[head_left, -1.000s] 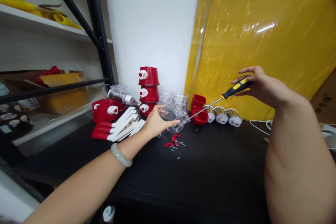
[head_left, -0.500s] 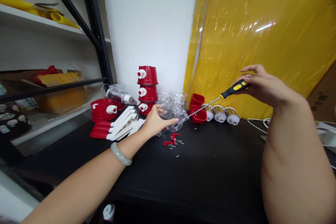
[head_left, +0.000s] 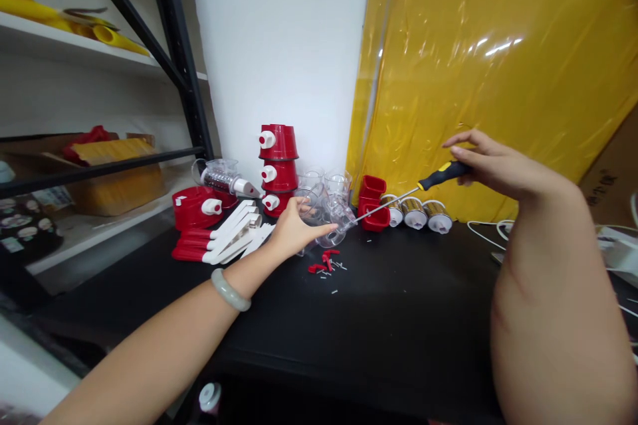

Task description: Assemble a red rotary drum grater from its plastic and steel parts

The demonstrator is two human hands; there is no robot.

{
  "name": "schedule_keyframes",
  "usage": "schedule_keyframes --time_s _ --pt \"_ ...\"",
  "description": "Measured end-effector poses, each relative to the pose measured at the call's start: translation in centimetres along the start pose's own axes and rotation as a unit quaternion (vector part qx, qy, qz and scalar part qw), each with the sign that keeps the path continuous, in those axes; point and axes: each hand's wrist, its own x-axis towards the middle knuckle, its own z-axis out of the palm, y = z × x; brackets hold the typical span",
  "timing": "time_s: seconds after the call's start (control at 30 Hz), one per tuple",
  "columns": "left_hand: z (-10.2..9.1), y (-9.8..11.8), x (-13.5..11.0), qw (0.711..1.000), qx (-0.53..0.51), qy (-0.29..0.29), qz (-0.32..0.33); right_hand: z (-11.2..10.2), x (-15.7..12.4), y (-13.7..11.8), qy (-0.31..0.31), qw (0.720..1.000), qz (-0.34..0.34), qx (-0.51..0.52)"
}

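My left hand (head_left: 299,226) is closed around a clear plastic housing (head_left: 335,218), thumb on the near side. The fingers behind it show only in part. In my right hand (head_left: 486,156) is a screwdriver (head_left: 439,176) with a black and yellow handle, gripped near its end. Its long shaft slants down left, and the tip meets the right side of the clear housing. Small red plastic parts (head_left: 326,260) and several loose screws (head_left: 339,265) lie on the black table just in front of the housing.
Stacked red bases (head_left: 279,143) with white knobs stand behind my left hand. White and red handles (head_left: 234,232) lie to the left. Red pushers (head_left: 373,202) and metal grater drums (head_left: 413,212) sit right of the housing. A shelf rack (head_left: 187,80) borders the left side.
The fingers of my right hand have shifted on the screwdriver handle, which shows a different face. The tip stays against the housing, and my left hand keeps its hold.
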Motion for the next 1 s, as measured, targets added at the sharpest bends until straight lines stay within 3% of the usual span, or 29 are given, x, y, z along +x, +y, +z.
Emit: schedule_keyframes --time_s 0.1,0.2,0.3,0.37,0.5,0.6,0.73,0.83,0.93,1.0 --pt "0.0 0.0 0.0 1.0 0.002 -0.001 0.0 0.5 0.5 -0.1 0.053 0.992 0.04 -0.106" --pt "0.0 -0.1 0.0 1.0 0.014 0.0 -0.001 0.9 0.8 0.0 0.07 0.996 0.047 0.034" --pt "-0.1 -0.2 0.1 1.0 0.014 0.0 -0.002 0.6 0.5 0.2 0.005 0.987 0.006 0.162" --pt "-0.1 -0.2 0.1 1.0 0.01 -0.003 0.0 0.3 0.3 0.2 -0.016 0.994 -0.013 0.111" --pt "-0.1 0.1 0.0 1.0 0.012 -0.002 -0.004 0.9 0.9 -0.1 0.047 0.993 0.015 -0.109" --pt "-0.1 0.4 -0.1 1.0 0.017 0.0 -0.013 1.7 1.4 -0.3 0.096 0.995 0.023 -0.034" --pt "-0.2 0.7 -0.1 1.0 0.025 0.004 -0.013 1.3 1.1 0.1 0.043 0.991 -0.018 0.129" --pt "-0.3 0.8 -0.1 0.999 0.035 0.006 -0.018 0.8 0.9 0.5 0.002 0.998 -0.029 0.047" --pt "-0.4 1.1 -0.1 0.999 0.039 0.001 -0.021 1.2 1.2 0.5 0.047 0.996 -0.001 -0.071" --pt "-0.5 1.2 -0.2 0.999 0.042 -0.001 -0.023 1.7 1.5 0.3 0.071 0.997 0.013 -0.027"
